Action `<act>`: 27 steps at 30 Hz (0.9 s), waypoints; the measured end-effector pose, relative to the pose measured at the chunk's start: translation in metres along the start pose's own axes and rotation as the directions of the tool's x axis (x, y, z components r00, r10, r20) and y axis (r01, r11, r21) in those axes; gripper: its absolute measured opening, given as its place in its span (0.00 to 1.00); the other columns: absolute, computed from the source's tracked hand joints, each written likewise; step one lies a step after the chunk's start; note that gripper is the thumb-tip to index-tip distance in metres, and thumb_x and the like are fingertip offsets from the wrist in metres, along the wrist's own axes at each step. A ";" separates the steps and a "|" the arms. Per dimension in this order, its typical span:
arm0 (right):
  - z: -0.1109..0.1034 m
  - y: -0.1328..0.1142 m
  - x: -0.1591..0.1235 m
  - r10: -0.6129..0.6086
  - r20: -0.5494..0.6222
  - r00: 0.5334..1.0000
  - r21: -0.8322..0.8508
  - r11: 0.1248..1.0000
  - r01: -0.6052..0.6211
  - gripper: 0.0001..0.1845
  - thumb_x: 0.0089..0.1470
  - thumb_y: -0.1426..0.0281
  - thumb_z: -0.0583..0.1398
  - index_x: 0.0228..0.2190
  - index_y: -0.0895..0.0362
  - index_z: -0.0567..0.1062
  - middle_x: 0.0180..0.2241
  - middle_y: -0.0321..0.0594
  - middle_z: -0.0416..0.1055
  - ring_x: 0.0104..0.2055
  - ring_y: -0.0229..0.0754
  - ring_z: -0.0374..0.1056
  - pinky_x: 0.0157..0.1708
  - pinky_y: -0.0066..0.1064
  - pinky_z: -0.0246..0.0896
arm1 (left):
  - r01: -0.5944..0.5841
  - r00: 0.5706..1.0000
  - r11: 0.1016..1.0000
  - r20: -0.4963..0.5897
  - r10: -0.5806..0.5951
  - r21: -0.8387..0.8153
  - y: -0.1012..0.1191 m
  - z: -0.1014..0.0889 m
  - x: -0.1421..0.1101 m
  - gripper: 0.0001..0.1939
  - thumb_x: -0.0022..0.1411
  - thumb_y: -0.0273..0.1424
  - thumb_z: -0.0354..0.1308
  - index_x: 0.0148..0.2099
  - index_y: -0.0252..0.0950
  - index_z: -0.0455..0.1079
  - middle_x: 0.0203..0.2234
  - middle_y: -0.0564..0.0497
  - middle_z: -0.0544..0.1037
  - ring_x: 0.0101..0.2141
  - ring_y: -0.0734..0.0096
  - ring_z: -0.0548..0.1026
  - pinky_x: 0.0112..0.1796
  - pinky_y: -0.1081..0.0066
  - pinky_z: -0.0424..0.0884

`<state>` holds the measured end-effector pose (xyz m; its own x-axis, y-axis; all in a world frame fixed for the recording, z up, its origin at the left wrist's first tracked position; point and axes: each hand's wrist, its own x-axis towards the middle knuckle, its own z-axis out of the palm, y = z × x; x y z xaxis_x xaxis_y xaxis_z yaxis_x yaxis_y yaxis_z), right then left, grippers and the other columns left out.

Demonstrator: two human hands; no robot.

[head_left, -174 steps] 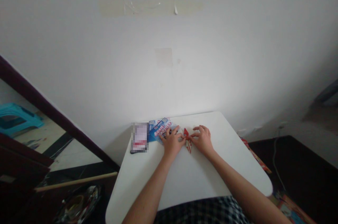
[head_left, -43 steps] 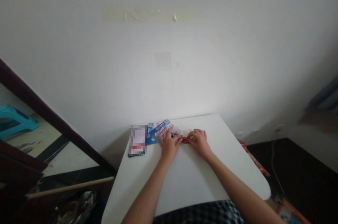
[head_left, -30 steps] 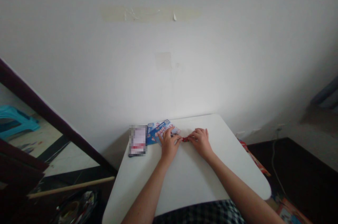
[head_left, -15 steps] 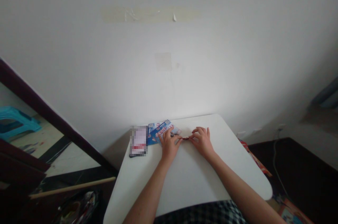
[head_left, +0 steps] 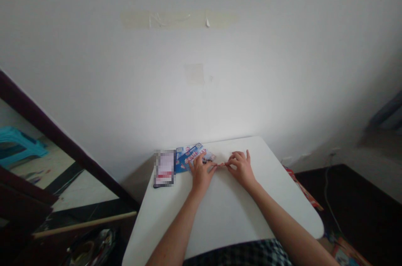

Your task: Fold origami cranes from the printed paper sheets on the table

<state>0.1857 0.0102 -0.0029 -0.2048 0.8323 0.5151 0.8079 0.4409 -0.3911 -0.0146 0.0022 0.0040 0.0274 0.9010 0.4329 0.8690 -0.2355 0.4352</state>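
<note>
Pinching one end of a slim reddish strip (head_left: 220, 164), apparently folded paper, just right of the blue leaflets (head_left: 185, 164), the left hand (head_left: 201, 172) spreads its other fingers over those leaflets. The right hand (head_left: 241, 168), farther right of them, grips the strip's opposite end, probably for even control. Immediately left of the leaflets lies a pixelated phone (head_left: 165, 169), seemingly set clear of the fingers.
</note>
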 end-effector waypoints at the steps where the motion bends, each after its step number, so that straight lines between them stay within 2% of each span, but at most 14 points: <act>1: 0.000 0.000 0.000 -0.007 -0.022 1.000 -0.021 1.000 0.006 0.06 0.58 0.70 0.62 0.34 0.48 0.80 0.41 0.38 0.75 0.56 0.50 0.64 0.65 0.69 0.32 | -0.005 1.000 1.000 -0.004 0.005 -0.002 0.000 0.000 0.000 0.06 0.59 0.34 0.66 0.40 0.47 0.82 0.59 0.45 0.71 0.60 0.50 0.66 0.63 0.35 0.48; 4: -0.002 -0.001 -0.001 0.007 -0.045 0.999 -0.084 0.996 -0.011 0.07 0.59 0.70 0.61 0.34 0.49 0.80 0.42 0.39 0.75 0.55 0.50 0.64 0.66 0.68 0.32 | -0.006 1.000 1.000 -0.022 0.006 0.002 -0.001 0.002 0.000 0.10 0.60 0.34 0.66 0.45 0.48 0.81 0.59 0.45 0.70 0.59 0.50 0.67 0.62 0.37 0.52; 7: -0.003 -0.003 -0.001 0.049 -0.007 0.999 -0.118 0.992 -0.050 0.08 0.58 0.71 0.61 0.35 0.48 0.81 0.41 0.40 0.75 0.54 0.51 0.64 0.65 0.69 0.32 | 0.022 0.999 1.000 -0.023 -0.022 0.008 -0.005 0.005 0.001 0.17 0.60 0.35 0.65 0.52 0.50 0.78 0.59 0.44 0.70 0.59 0.52 0.67 0.62 0.40 0.55; 13: -0.001 -0.005 -0.002 0.051 0.094 0.994 -0.036 0.998 -0.048 0.09 0.57 0.68 0.63 0.39 0.44 0.82 0.43 0.40 0.74 0.54 0.50 0.63 0.65 0.70 0.30 | 0.058 0.998 0.998 0.016 -0.058 0.008 -0.002 0.003 0.001 0.17 0.61 0.35 0.64 0.53 0.49 0.78 0.59 0.44 0.69 0.60 0.52 0.66 0.64 0.41 0.52; 16: 0.001 -0.005 -0.002 0.053 0.105 0.993 -0.022 0.998 -0.051 0.11 0.57 0.69 0.62 0.40 0.44 0.82 0.45 0.40 0.73 0.55 0.50 0.62 0.66 0.68 0.33 | 0.066 0.996 0.998 0.054 -0.067 0.012 0.001 0.001 0.000 0.15 0.62 0.36 0.63 0.51 0.48 0.79 0.61 0.44 0.68 0.62 0.51 0.63 0.64 0.39 0.49; 21: 0.005 -0.002 -0.003 0.073 0.127 0.989 -0.009 0.997 -0.072 0.14 0.57 0.71 0.61 0.43 0.43 0.81 0.47 0.41 0.73 0.58 0.52 0.59 0.66 0.67 0.36 | 0.073 0.986 0.995 0.147 -0.082 0.061 0.000 0.005 -0.002 0.14 0.62 0.42 0.62 0.50 0.56 0.78 0.62 0.49 0.67 0.63 0.47 0.59 0.63 0.30 0.41; 27: 0.004 -0.004 -0.003 0.075 0.140 0.987 -0.026 0.997 -0.072 0.14 0.59 0.70 0.61 0.44 0.43 0.81 0.46 0.40 0.74 0.58 0.51 0.60 0.65 0.67 0.36 | 0.056 0.985 0.995 0.156 -0.069 0.084 -0.002 0.007 -0.003 0.16 0.63 0.45 0.60 0.53 0.59 0.76 0.63 0.48 0.66 0.64 0.48 0.59 0.63 0.31 0.41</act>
<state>0.1813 0.0074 -0.0056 -0.2187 0.9019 0.3724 0.8347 0.3706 -0.4074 -0.0135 0.0027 -0.0033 0.0446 0.9609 0.2731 0.9074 -0.1534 0.3913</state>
